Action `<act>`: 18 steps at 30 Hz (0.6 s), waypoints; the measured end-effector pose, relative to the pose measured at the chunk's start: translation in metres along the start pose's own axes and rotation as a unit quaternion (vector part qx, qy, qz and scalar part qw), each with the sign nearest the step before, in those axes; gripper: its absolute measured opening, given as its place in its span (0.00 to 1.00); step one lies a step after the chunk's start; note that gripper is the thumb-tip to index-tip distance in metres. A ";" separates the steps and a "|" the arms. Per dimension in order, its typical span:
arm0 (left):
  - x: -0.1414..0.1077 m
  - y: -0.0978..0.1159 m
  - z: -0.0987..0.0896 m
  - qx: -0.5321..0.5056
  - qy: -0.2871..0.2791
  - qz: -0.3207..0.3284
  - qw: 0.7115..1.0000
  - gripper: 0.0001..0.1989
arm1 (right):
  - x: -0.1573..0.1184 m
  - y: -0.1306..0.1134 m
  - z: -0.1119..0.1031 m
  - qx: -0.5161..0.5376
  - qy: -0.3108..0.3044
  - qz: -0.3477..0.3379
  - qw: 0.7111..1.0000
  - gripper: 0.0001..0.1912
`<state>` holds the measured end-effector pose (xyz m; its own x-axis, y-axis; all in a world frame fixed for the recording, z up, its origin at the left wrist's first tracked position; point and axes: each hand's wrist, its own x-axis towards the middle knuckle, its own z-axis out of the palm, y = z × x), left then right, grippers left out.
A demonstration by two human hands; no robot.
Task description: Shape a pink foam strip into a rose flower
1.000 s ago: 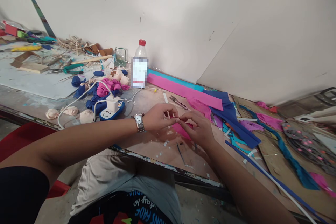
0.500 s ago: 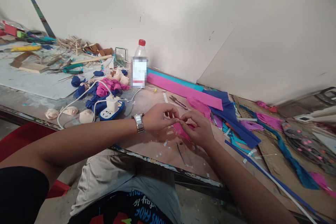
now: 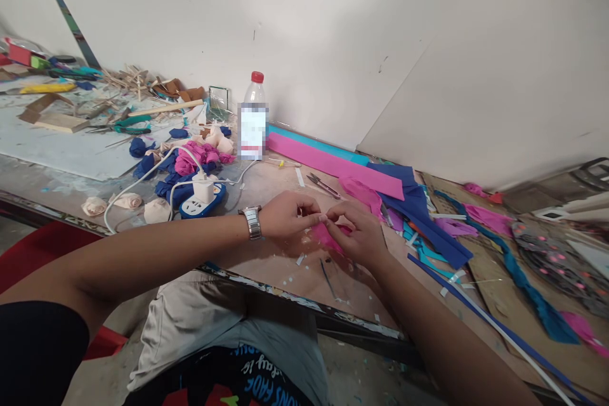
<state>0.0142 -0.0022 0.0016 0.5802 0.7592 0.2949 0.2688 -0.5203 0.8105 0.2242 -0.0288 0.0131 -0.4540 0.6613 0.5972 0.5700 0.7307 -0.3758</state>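
Observation:
Over the table, my left hand [image 3: 288, 216] and my right hand [image 3: 359, 233] meet at their fingertips, both closed in a pinch. Between and below them is a piece of pink crepe paper [image 3: 324, 238], partly covered by my right fingers. Its upper edge lies at the pinched tips. A watch [image 3: 252, 222] is on my left wrist. Just beyond my hands lies a pair of thread snips [image 3: 324, 185], beside a crumpled pink sheet [image 3: 361, 195].
Left of my arm stand a blue power strip [image 3: 202, 204] with white cables, cream paper roses [image 3: 128, 201] and pink and blue paper bundles. A red-capped bottle [image 3: 255, 92] is at the wall. A long pink paper strip [image 3: 333, 165] lies behind; a grey round piece [image 3: 554, 254] lies right.
My left fingers have closed in more, and both pairs of fingertips have shifted slightly on the pink paper. Everything around them stays in place.

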 end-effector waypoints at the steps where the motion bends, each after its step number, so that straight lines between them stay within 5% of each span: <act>1: 0.000 0.000 0.000 -0.001 0.000 0.002 1.000 0.16 | 0.000 0.000 0.000 0.000 -0.003 0.000 1.000 0.05; 18: 0.000 -0.002 0.002 -0.015 -0.031 -0.001 0.999 0.22 | 0.001 -0.001 0.001 0.012 -0.043 -0.015 0.999 0.03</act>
<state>0.0154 -0.0020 -0.0010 0.6259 0.7347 0.2617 0.2483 -0.5058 0.8261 0.2226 -0.0284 0.0130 -0.5281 0.6498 0.5467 0.5386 0.7540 -0.3761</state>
